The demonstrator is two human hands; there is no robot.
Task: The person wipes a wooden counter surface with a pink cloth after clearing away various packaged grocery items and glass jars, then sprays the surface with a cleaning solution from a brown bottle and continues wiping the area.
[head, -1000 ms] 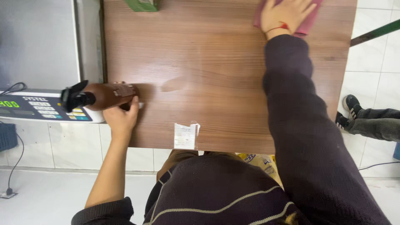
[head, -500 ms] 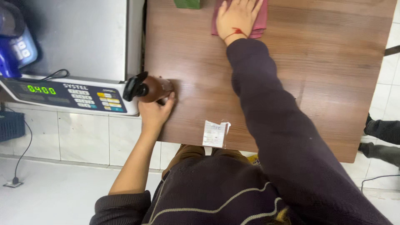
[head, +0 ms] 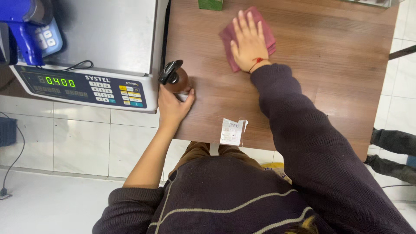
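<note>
Dark red cloth (head: 249, 38) flat on the brown wooden tabletop (head: 329, 86), toward the far edge, pressed under the right hand (head: 248, 43) with palm down and fingers spread rather than closed around it. Moved since a second ago: cloth and right hand then at the far right corner of the table, now drawn leftward toward the middle, the arm less stretched; judging by that travel, a wiping stroke under way, with the right part of the surface likely covered and the left part next. Left hand (head: 172, 106) wrapped around the base of a brown spray bottle (head: 177, 80) with a black trigger head, standing upright at the table's left edge, same grasp as before. Just left of the bottle, touching or nearly so, a weighing scale (head: 86, 84) with lit green digits and a steel platter. Small crumpled paper receipt (head: 232, 131) at the near edge, unmoved. Green box (head: 211, 4) at the far edge, just beyond the cloth. Another person's legs (head: 392, 154) on the tiled floor at right.
</note>
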